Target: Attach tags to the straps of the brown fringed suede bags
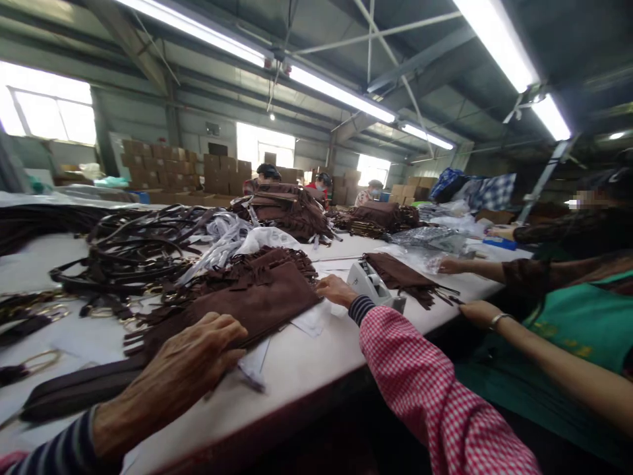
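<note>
A dark brown bag with fringe lies flat on the white table, its fringe spread toward the left and back. My left hand rests over its near left side, fingers loosely bent and thumb apart, not wrapped round it. At the bag's right end, my right hand has its bent fingers closed on the corner; the fingertips are partly hidden. Just beyond that hand stands a pale tape dispenser. A long dark zipped piece lies beside my left forearm. White paper tags hang near the table edge.
Dark straps lie heaped at left, with brown fringed bags piled behind. At right, a co-worker's hand is by another fringed brown piece; a second hand touches clear plastic. Cartons line the back wall.
</note>
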`<action>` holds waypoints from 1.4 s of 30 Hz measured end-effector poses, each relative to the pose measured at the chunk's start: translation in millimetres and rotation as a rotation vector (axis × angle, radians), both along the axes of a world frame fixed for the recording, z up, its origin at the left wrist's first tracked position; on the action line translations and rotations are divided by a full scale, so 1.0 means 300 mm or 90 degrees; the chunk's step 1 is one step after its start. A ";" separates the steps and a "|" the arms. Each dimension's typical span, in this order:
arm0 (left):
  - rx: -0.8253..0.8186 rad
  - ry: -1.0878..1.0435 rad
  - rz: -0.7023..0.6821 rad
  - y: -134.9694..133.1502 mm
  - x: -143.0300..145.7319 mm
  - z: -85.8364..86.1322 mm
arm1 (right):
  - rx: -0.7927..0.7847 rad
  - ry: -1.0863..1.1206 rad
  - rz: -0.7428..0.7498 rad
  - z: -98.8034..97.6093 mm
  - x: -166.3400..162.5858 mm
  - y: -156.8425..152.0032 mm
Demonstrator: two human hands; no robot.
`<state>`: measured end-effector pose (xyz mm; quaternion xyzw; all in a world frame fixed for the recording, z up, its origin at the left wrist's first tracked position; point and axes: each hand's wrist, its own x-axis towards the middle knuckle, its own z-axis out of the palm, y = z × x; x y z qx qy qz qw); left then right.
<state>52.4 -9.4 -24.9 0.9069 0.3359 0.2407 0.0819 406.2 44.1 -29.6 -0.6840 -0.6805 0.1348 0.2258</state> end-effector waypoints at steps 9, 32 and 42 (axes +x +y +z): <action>-0.019 0.076 -0.123 0.258 0.442 0.025 | -0.004 -0.020 0.031 -0.046 0.038 0.007; -0.563 -0.345 -0.219 0.467 0.669 -0.065 | -0.008 0.709 -0.050 -0.034 0.101 -0.051; -0.662 -0.394 -0.219 0.473 0.649 -0.067 | 0.015 0.777 -0.027 -0.022 0.044 -0.012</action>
